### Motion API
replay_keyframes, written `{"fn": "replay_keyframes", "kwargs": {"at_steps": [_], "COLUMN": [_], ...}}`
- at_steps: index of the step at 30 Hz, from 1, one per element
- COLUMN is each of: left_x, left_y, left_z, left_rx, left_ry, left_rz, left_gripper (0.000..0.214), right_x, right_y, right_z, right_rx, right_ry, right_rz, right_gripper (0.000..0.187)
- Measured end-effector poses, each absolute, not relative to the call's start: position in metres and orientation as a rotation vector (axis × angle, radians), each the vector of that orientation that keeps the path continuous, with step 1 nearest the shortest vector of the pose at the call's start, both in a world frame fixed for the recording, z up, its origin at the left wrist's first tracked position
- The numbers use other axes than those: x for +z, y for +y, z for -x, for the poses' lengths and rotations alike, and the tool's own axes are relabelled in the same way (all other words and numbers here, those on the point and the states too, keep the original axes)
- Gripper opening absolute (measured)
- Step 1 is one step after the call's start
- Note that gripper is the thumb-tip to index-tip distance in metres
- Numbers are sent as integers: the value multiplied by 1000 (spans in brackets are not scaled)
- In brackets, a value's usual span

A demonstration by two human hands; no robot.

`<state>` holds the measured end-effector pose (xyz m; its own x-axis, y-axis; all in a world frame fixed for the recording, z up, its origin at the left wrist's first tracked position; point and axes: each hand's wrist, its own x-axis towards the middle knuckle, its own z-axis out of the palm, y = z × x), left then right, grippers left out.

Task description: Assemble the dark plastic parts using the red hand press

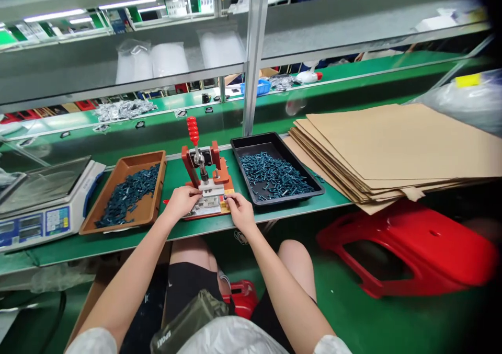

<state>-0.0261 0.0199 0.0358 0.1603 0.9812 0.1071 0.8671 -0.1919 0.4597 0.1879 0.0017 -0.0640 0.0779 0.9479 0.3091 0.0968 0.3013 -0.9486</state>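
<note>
Green workbench (282,206), left hand (181,201), right hand (241,213) apparently on red toggle press (221,172)

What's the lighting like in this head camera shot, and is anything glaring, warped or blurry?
In the head view, the strip lights glare white along the top, the steel platform of the digital scale shows a pale sheen, the wide lens bows the metal shelf toward the edges, and the top right corner falls dark and soft.

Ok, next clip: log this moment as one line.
left hand: on toggle press base | right hand: at press's front corner | beside: brown tray, black tray, both holding teal parts
</note>
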Motion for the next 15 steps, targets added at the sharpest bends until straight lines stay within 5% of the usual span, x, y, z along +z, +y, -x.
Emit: {"fn": "replay_keyframes", "kwargs": {"at_steps": [15], "left_x": [7], "left_y": [14], "left_z": [1], "left_rx": [523], "left_ry": [1850], "left_rz": [-2296], "left_gripper": [25], "right_x": [-63], "right_y": [1], "right_z": [-188], "right_rx": [782], "right_ry": [-1392], "right_rz": [1121], "right_gripper": [20]}}
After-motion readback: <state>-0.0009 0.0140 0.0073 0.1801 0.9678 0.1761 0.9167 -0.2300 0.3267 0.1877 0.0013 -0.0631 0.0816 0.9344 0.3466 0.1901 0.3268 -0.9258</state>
